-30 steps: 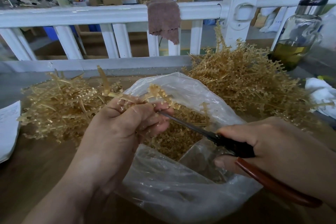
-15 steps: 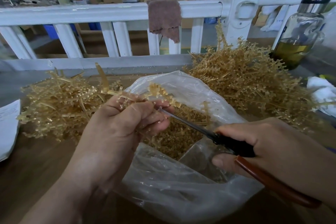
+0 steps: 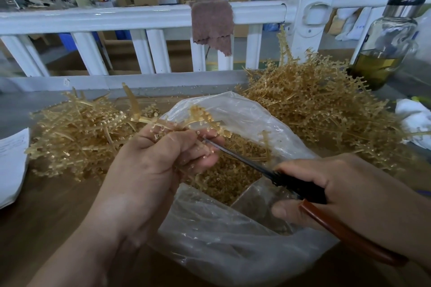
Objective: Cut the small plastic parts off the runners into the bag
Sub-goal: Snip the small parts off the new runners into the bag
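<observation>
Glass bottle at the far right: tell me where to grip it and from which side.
Probably wrap the round glass body of the bottle, below its metal collar, coming from the near side: it stands upright, and the runner pile crowds its left.

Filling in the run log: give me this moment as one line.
step: trimming parts | left hand: grips runner over bag | right hand: holds snips, tip at runner | bag: holds cut parts
</observation>
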